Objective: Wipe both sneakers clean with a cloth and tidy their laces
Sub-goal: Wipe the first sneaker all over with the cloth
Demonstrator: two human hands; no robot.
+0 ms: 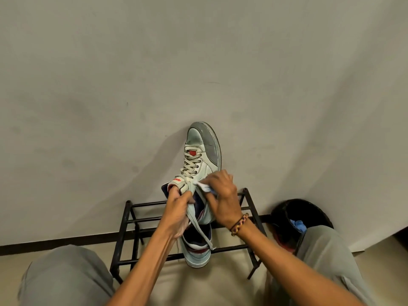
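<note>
A pale green-white sneaker (pixel 202 151) with a grey toe cap and a red tongue patch is held up in front of the wall, toe pointing away. My left hand (pixel 177 210) grips its tongue and collar, and a loose lace (pixel 202 231) hangs down from it. My right hand (pixel 223 195) presses a small white cloth (pixel 203 186) against the sneaker's right side near the top eyelets. The second sneaker (pixel 196 248) lies on the black shoe rack below, mostly hidden by the first one and my left forearm.
The black metal shoe rack (pixel 132 219) stands against the wall, between my knees. A dark round bin (pixel 302 215) with something blue inside sits at the right. A black skirting strip runs along the floor at the left.
</note>
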